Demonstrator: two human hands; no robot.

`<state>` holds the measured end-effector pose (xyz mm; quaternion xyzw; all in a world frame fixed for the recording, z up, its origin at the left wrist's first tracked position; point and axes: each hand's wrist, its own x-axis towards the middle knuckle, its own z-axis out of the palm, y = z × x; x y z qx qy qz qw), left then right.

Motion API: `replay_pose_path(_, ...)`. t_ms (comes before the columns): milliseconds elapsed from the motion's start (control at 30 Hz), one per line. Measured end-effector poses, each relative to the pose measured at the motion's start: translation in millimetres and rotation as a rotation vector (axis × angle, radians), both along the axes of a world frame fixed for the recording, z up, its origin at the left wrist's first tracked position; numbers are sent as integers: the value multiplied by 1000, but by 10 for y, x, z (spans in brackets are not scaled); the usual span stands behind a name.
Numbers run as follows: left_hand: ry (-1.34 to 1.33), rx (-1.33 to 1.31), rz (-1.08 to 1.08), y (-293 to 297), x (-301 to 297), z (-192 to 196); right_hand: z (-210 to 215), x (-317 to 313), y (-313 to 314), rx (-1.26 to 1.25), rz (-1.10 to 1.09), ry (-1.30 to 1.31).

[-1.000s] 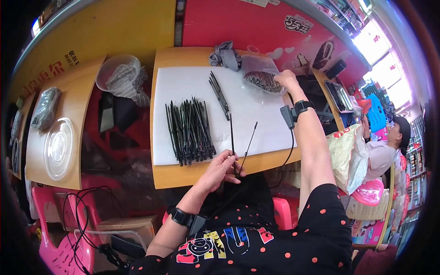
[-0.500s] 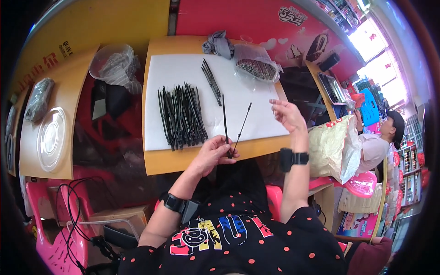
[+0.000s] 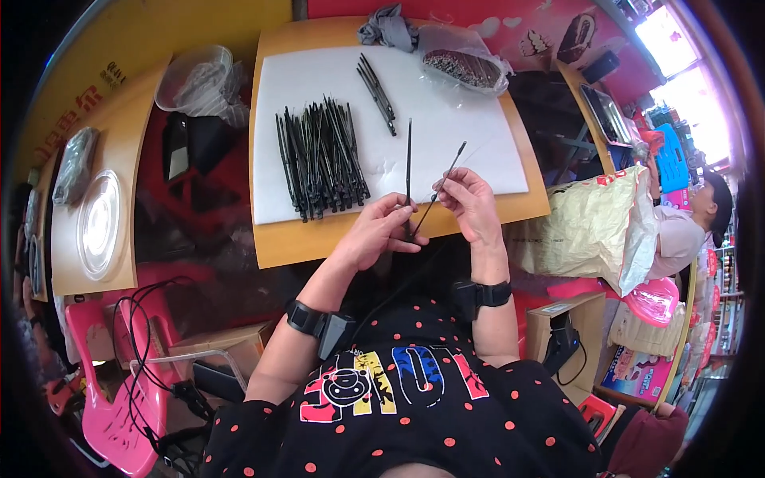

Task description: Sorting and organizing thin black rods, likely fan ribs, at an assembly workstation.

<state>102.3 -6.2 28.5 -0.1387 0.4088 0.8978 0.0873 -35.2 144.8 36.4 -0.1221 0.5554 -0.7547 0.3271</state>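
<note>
My left hand (image 3: pixel 376 233), at the front edge of the table, grips the lower ends of two slim black rods. One rod (image 3: pixel 409 163) stands nearly upright. The other, a thinner rod with a small bead on it (image 3: pixel 458 154), slants up to the right. My right hand (image 3: pixel 472 209) has its thumb and index finger pinched at the thinner rod, near the bead. A fine, pale thread-like line runs up from those fingers; what it is I cannot make out. A dense pile of similar black rods (image 3: pixel 321 163) lies on the white foam sheet (image 3: pixel 446 131), and several more (image 3: pixel 376 92) lie apart behind it.
At the table's back right is a clear plastic bag of small pieces (image 3: pixel 462 70), beside a grey cloth (image 3: pixel 388 28). Another table at left holds a clear tub (image 3: pixel 171 84) and a round lid (image 3: pixel 100 227). A pale woven sack (image 3: pixel 594 227) and a person (image 3: pixel 677 239) are at right.
My right hand has come in from the right and down to the thinner rod, its fingers now at the bead. My left hand still grips both rods. The whole view has shifted slightly.
</note>
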Motion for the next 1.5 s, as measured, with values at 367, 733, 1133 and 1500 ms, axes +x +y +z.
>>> replay_pose_path(367,-8,274,50,-109,7,23,14,105,-67,10,195,-161)
replay_pose_path(733,29,250,20,-83,17,44,-7,81,-27,138,235,-185)
replay_pose_path(1133,77,175,24,-49,17,80,-28,59,-25,170,197,-199)
replay_pose_path(1500,123,153,54,-16,25,102,-10,40,-12,124,163,-167)
